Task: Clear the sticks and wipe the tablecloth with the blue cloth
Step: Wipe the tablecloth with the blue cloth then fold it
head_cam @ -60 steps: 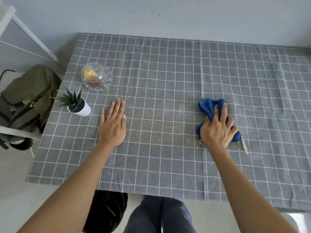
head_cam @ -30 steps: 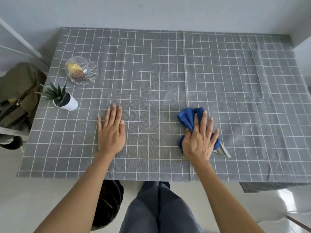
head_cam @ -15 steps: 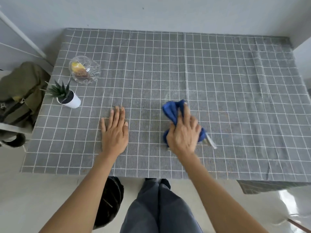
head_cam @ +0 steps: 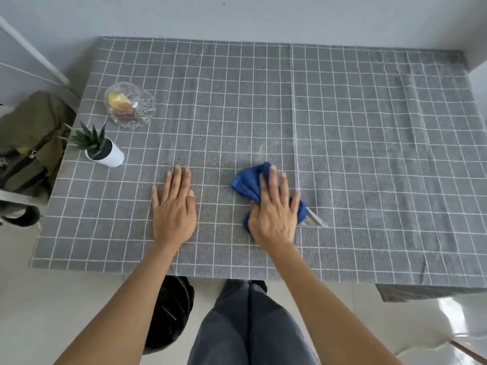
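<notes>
A grey tablecloth [head_cam: 355, 143] with a white grid covers the whole table. My right hand [head_cam: 274, 214] presses flat on a crumpled blue cloth [head_cam: 247, 183] near the front middle; a pale tag sticks out at the cloth's right. My left hand [head_cam: 175, 209] lies flat on the tablecloth, fingers spread, holding nothing, a short way left of the cloth. A faint pale smear shows on the fabric just beyond the cloth. No sticks are visible.
A cut-glass bowl [head_cam: 130, 105] with yellow and brown pieces stands at the far left. A small succulent in a white pot [head_cam: 105, 152] sits nearer. An olive backpack [head_cam: 29, 143] rests left of the table; a black bag [head_cam: 171, 309] is under the front edge.
My right hand has slid the blue cloth leftward across the tablecloth, toward my left hand. The left hand has stayed flat in place.
</notes>
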